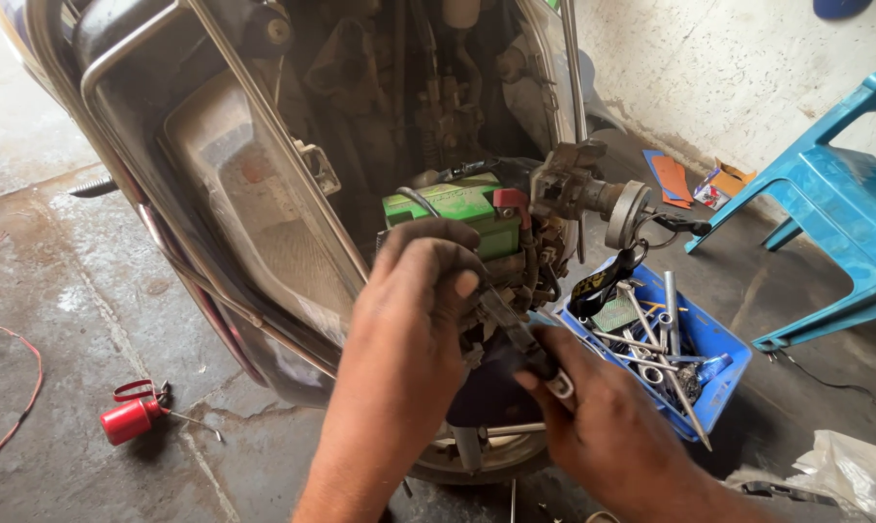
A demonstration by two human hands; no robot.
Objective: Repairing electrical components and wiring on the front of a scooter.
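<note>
In the head view, a scooter [264, 194] with its body panels removed was seen from above, standing on a stained concrete floor [60, 291]. A green battery [453, 208] with a red terminal cap [511, 200] was seated in the opened frame, just above the hands. The left hand [421, 291] was curled, its fingers bent down over the wiring and parts directly below the battery, at about 6 o'clock from it; what exactly was gripped beneath the fingers could not be told. The right hand [593, 416], at 4 o'clock from the left hand, was closed around a slim metal spanner [525, 339], whose shaft ran up toward 11 o'clock and met the parts under the left hand's fingertips. An ignition lock assembly [593, 194] with a key [680, 225] hung at 2 o'clock from the hands. A blue plastic crate [724, 363] filled with spanners [666, 339] was placed on the floor at 3 o'clock from the hands. A red oil can [133, 418] was lying on the floor at 9 o'clock. A blue plastic chair [826, 203] was standing at 2 o'clock, near the wall [729, 68].
</note>
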